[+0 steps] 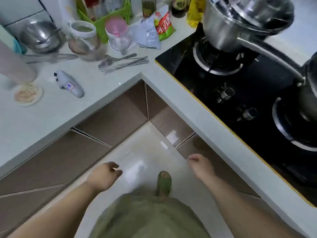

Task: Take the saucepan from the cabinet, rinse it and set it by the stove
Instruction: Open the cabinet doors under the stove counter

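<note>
I look down into the inner corner of an L-shaped counter. The brown lower cabinet doors under it are closed, and no saucepan shows outside them. My left hand hangs low over the floor, fingers loosely curled, holding nothing. My right hand reaches toward the edge of the right cabinet door below the stove, fingertips at or near its edge; whether they touch it I cannot tell. The black glass gas stove is set in the counter at right.
A steel pot sits on the far burner, a dark pan on the near one. The white counter holds forks and chopsticks, jars, bags, a steel bowl, a small dish and a white lighter-like tool. My green slipper is on the floor.
</note>
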